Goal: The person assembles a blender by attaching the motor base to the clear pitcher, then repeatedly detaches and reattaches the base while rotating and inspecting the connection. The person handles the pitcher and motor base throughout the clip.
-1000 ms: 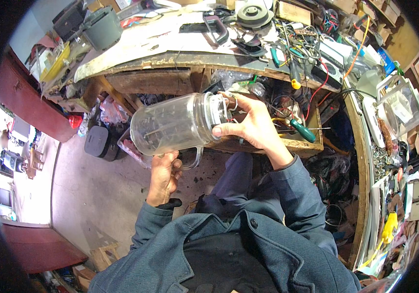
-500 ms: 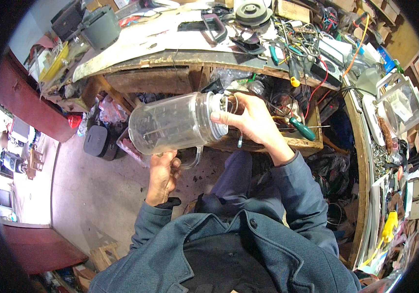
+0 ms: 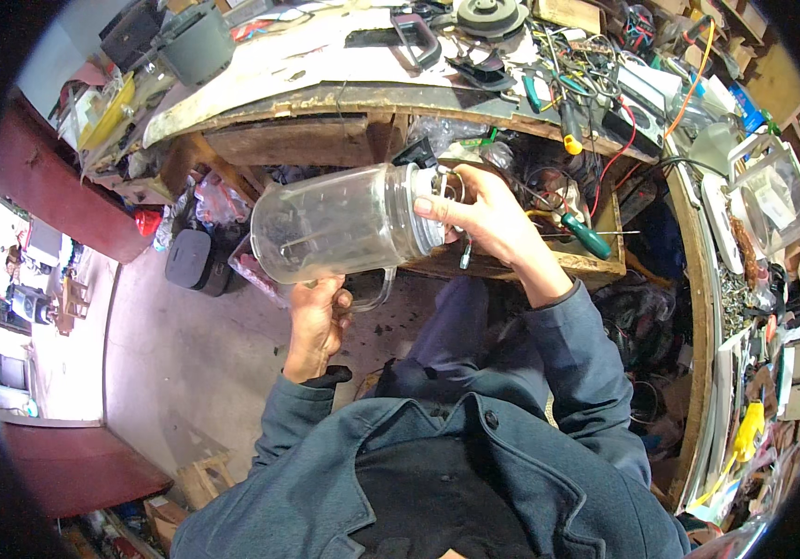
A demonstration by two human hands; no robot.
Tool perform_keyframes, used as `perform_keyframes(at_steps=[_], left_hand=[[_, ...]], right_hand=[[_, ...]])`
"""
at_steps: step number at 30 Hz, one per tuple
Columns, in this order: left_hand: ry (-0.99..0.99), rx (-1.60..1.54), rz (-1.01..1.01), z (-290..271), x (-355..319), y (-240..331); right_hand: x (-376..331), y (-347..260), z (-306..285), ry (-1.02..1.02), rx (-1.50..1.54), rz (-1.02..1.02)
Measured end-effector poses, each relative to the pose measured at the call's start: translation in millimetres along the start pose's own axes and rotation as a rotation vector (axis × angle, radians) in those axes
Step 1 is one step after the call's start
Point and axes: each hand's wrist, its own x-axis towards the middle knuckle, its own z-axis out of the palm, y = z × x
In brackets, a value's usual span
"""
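A clear blender jar (image 3: 325,228) lies on its side in the air between my hands, its closed-looking wide end to the left. My left hand (image 3: 316,324) is closed under the jar near its handle (image 3: 386,291). At the right end, my right hand (image 3: 493,216) grips the pale ring-shaped base (image 3: 426,210), thumb on the near side. Thin wires with a small connector (image 3: 465,253) dangle from that end beside my right fingers. Part of the base is hidden behind the right hand.
Ahead stands a cluttered workbench (image 3: 297,93) with a yellow-tipped screwdriver (image 3: 569,130) and tangled wires. A green-handled screwdriver (image 3: 586,237) lies over the open wooden drawer (image 3: 595,268). Another clear jar (image 3: 774,200) stands on the right bench. A black bin-like box (image 3: 189,259) sits on the floor.
The jar and both hands have shifted slightly right in the picture, and the jar's right end has risen a little. Both hands keep their hold.
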Motion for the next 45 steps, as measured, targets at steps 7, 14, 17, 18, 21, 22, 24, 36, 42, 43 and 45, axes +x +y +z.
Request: perform_keyframes(at_steps=[7,14,17,18,21,22,24,36,42,43,45], left_hand=[[0.001,0.003,-0.008,-4.6,4.8,-4.0],[-0.017,-0.016,0.005,-6.6,6.0,-5.7],[0.009,-0.015,-0.015,-1.9,3.1,-3.9],[-0.012,-0.012,-0.009,-4.4,4.7,-3.5],[-0.051,0.001,-0.019,-11.2,6.6,-6.6],[-0.051,0.011,-0.028,-10.3,6.8,-4.9],[-0.045,0.003,-0.032,-7.3,6.5,-1.8],[-0.068,-0.021,-0.038,-15.6,15.7,-2.4],[-0.043,-0.041,-0.04,-7.7,10.8,5.3],[-0.037,-0.035,-0.046,-5.5,9.4,5.3],[-0.048,-0.033,-0.052,-5.9,8.9,5.0]], right_hand=[[-4.9,-1.5,-4.1,-0.047,0.037,-0.13],[-5.1,-0.5,-3.0,-0.008,-0.054,-0.239],[-7.6,1.0,-1.4,0.046,-0.048,-0.126],[-5.5,1.8,0.2,0.071,-0.067,-0.147],[-2.5,-4.5,-2.9,0.045,-0.152,-0.122],[-0.6,-2.9,-2.5,0.052,-0.155,-0.095],[-0.5,0.3,-0.3,0.072,-0.143,-0.07],[-13.1,-10.8,-10.2,-0.057,-0.198,-0.243],[-12.8,-18.7,-6.6,0.031,-0.218,-0.283],[-12.7,-17.5,-7.0,0.024,-0.211,-0.289],[-9.8,-15.0,-6.9,0.009,-0.198,-0.3]])
